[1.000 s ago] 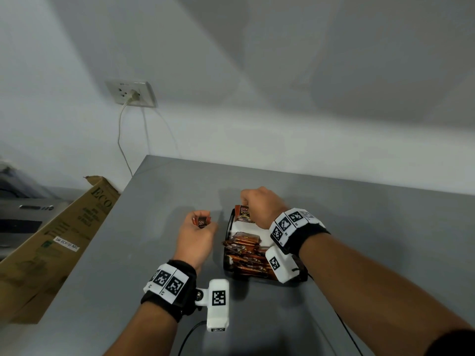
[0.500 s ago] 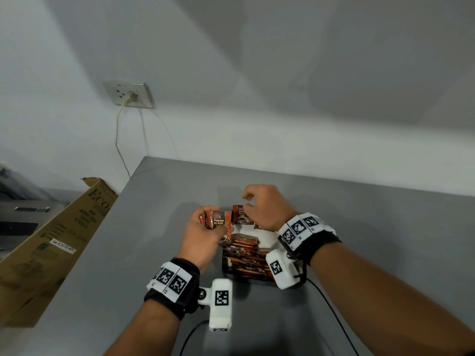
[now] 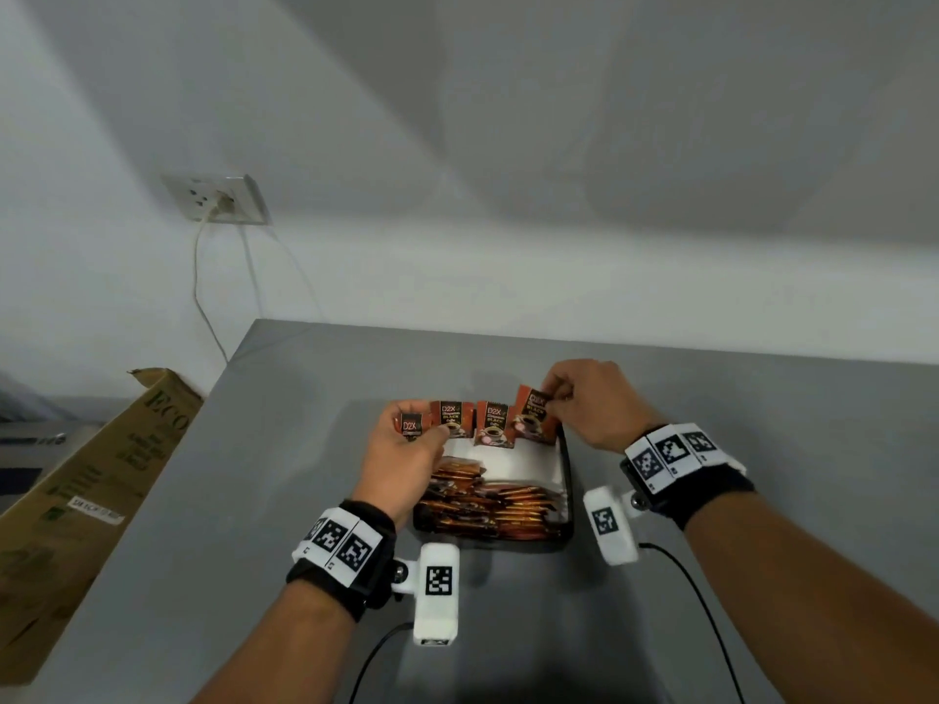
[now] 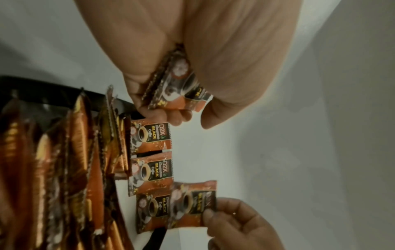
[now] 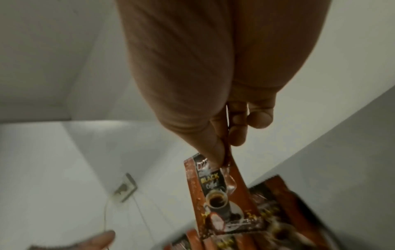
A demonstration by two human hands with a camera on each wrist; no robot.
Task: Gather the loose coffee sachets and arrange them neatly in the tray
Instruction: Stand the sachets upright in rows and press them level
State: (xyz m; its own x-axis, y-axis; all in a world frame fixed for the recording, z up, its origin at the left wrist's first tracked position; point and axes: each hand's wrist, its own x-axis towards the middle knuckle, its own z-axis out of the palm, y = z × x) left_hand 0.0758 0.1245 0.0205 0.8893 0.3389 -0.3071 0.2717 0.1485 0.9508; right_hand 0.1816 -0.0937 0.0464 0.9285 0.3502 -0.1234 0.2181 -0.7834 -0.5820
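A black tray (image 3: 567, 480) with a white liner sits on the grey table (image 3: 762, 449). Several orange-brown coffee sachets (image 3: 488, 505) lie stacked in its near half. At its far end two sachets (image 3: 449, 421) (image 3: 494, 424) stand upright side by side. My left hand (image 3: 401, 449) grips another sachet (image 3: 409, 428) (image 4: 177, 84) at the row's left end. My right hand (image 3: 584, 403) pinches the top corner of a sachet (image 3: 531, 416) (image 5: 220, 194) between thumb and finger at the row's right end, tilted. In the left wrist view the upright sachets (image 4: 151, 137) line the tray's edge.
An open cardboard box (image 3: 91, 490) stands off the table's left edge. On the wall behind is a socket (image 3: 218, 200) with a cable hanging down. Wrist-camera cables (image 3: 701, 602) trail over the near table. Bare table lies right of the tray.
My left hand came from beside the tray to its far end with a sachet. My right hand shifted right, lifting one sachet. A row of upright sachets now shows between the hands.
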